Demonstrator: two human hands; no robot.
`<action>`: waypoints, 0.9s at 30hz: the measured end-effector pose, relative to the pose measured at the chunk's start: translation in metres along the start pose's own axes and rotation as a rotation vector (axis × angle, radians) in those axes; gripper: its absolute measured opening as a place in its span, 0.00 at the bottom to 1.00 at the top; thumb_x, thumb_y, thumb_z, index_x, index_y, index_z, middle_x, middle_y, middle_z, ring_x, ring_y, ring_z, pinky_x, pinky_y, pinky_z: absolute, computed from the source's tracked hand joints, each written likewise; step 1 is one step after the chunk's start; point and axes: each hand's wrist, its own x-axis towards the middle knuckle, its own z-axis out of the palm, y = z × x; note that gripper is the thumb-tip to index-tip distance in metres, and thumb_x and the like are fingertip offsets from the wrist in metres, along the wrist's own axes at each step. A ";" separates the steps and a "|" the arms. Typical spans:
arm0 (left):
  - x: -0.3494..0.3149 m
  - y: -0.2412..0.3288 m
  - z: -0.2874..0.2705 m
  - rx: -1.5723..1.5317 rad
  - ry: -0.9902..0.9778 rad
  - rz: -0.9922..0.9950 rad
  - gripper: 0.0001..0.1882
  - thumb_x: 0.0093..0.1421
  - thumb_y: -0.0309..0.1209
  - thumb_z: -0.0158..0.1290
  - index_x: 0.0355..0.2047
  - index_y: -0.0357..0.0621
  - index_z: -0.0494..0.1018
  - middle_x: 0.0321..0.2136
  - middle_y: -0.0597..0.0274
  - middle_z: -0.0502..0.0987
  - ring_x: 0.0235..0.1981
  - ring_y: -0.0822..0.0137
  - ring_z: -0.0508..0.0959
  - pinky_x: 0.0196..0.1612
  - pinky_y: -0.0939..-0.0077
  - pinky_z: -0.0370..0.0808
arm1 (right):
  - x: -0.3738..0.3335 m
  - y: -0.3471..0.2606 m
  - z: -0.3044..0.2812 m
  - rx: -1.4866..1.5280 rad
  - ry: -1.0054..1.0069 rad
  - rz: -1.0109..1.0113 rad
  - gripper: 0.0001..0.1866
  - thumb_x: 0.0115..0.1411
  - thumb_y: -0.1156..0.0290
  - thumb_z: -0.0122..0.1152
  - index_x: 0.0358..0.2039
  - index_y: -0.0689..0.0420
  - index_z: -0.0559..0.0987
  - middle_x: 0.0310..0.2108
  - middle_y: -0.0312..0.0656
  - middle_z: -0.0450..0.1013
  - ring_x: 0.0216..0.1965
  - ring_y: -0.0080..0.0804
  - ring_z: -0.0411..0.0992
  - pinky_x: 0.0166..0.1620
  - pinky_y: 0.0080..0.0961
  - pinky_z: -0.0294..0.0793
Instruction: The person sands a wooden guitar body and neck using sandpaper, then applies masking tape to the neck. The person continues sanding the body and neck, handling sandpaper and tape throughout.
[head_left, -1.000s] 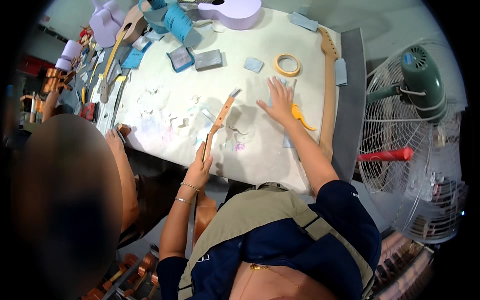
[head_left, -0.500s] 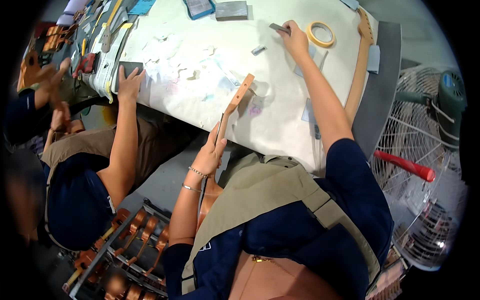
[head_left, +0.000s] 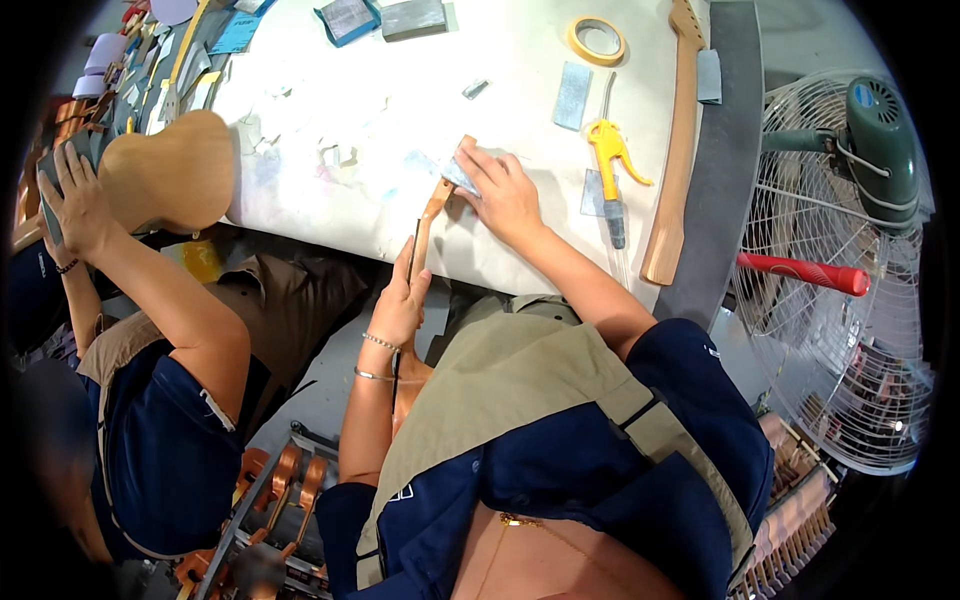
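Note:
My left hand (head_left: 397, 312) is wrapped round the neck of a small wooden stringed instrument (head_left: 421, 243), like a ukulele. Its headstock points up over the table edge, and most of its body is hidden behind my left forearm and apron. With my right hand (head_left: 507, 200) I pinch a light grey piece of sandpaper (head_left: 458, 177) against the headstock. The fingers cover the headstock's tip in part. A bracelet and a bangle circle my left wrist.
At left, a co-worker's hand (head_left: 85, 200) presses a dark pad by a wooden instrument body (head_left: 170, 175). To the right lie a yellow air blow gun (head_left: 608, 150), masking tape (head_left: 572, 40) and a long wooden neck (head_left: 672, 170). A caged fan (head_left: 885, 150) stands beyond the table edge.
My right hand has come from the table's far right down to the headstock, bringing the grey piece. The blow gun is now uncovered. At left, the co-worker's instrument body has come onto the table.

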 end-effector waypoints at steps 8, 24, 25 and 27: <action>-0.003 0.010 0.004 0.087 0.038 -0.003 0.30 0.63 0.38 0.42 0.64 0.57 0.47 0.18 0.60 0.70 0.13 0.70 0.66 0.20 0.74 0.68 | 0.007 0.002 0.004 -0.056 -0.003 0.073 0.28 0.42 0.74 0.64 0.48 0.54 0.74 0.52 0.30 0.68 0.31 0.33 0.63 0.34 0.20 0.71; -0.003 0.017 0.006 0.203 0.080 -0.017 0.29 0.63 0.38 0.43 0.63 0.57 0.48 0.19 0.55 0.73 0.14 0.65 0.70 0.23 0.72 0.70 | 0.003 0.004 0.007 0.005 -0.010 0.134 0.28 0.45 0.77 0.62 0.51 0.59 0.71 0.55 0.37 0.66 0.30 0.35 0.61 0.37 0.21 0.67; -0.002 0.016 0.005 0.213 0.086 -0.009 0.29 0.63 0.37 0.43 0.63 0.57 0.48 0.19 0.55 0.73 0.14 0.65 0.70 0.23 0.72 0.70 | 0.001 -0.008 -0.001 0.017 -0.040 0.170 0.28 0.45 0.76 0.62 0.50 0.59 0.72 0.55 0.37 0.66 0.30 0.35 0.61 0.37 0.21 0.67; -0.004 0.017 0.007 0.201 0.092 -0.017 0.29 0.63 0.37 0.43 0.63 0.56 0.48 0.19 0.57 0.72 0.14 0.65 0.70 0.23 0.72 0.70 | -0.009 -0.020 -0.009 0.048 -0.098 0.196 0.27 0.45 0.76 0.62 0.50 0.59 0.72 0.54 0.37 0.66 0.30 0.35 0.62 0.38 0.22 0.67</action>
